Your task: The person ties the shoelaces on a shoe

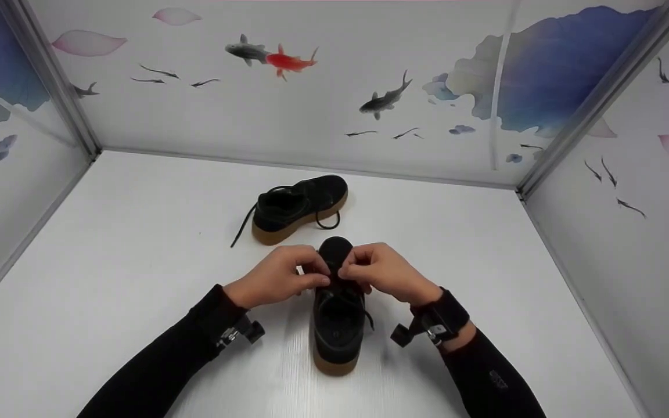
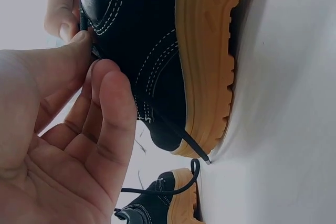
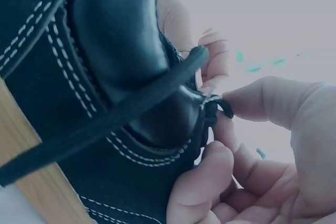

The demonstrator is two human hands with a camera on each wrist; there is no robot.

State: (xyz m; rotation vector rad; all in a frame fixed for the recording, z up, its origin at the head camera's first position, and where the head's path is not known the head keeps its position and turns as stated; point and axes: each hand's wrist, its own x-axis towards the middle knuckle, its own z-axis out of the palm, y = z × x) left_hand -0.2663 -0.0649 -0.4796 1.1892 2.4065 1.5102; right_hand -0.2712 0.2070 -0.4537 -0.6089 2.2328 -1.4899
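A black shoe (image 1: 337, 348) with white stitching and a tan sole stands upright, toe pointing away from me. Both hands meet over its lacing. My right hand (image 1: 389, 276) pinches a small loop of black shoelace (image 3: 226, 107) between thumb and forefinger at the tongue. From the other side, my left hand (image 1: 276, 278) has thumb and forefinger closed on the lace, its remaining fingers loosely bent beside the upper. One lace end (image 2: 184, 137) hangs down the shoe's side to the sole in the left wrist view; another length crosses the collar in the right wrist view.
Behind the first shoe, a second black shoe (image 1: 302, 203) lies angled on the white table (image 1: 154, 232), laces loose on both sides. White panels (image 1: 311, 116) printed with fish and petals enclose the table at the back and sides.
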